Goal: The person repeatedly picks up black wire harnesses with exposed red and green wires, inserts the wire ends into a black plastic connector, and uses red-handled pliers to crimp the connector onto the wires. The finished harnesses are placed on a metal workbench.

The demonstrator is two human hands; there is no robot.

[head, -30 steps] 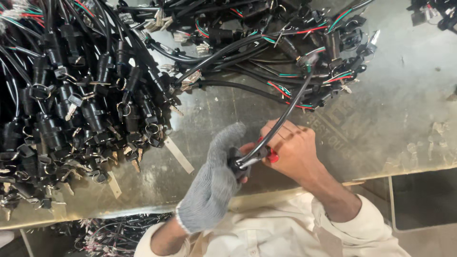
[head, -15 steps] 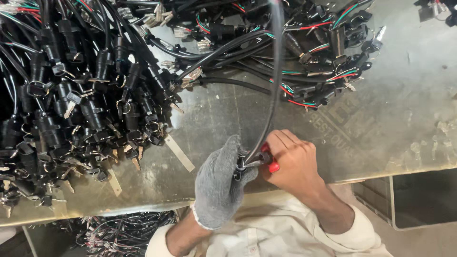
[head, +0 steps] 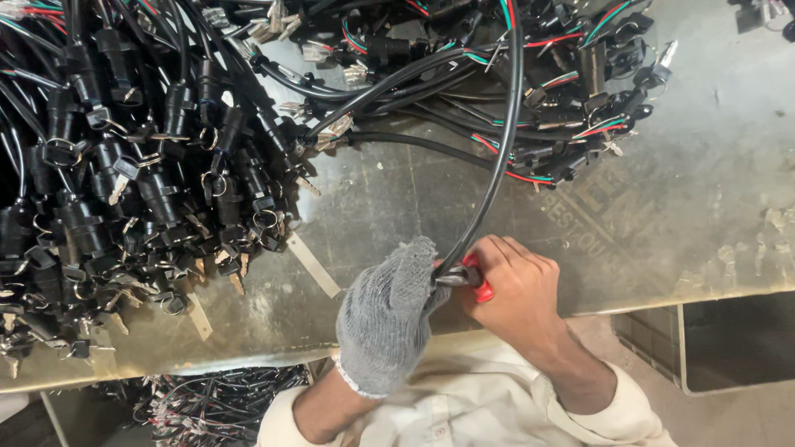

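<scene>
Two hands are closed at lower centre: the gloved left hand (head: 387,319) grips a black cable (head: 495,157), now swung upright, while red-handled pliers (head: 469,278) are clamped by the right hand (head: 517,285).

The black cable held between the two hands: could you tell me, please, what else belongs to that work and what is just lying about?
In hand:
black cable
red-handled tool
gloved left hand
bare right hand

Lying about:
pile of black connectors with keys
heap of wire harnesses
metal table
</scene>
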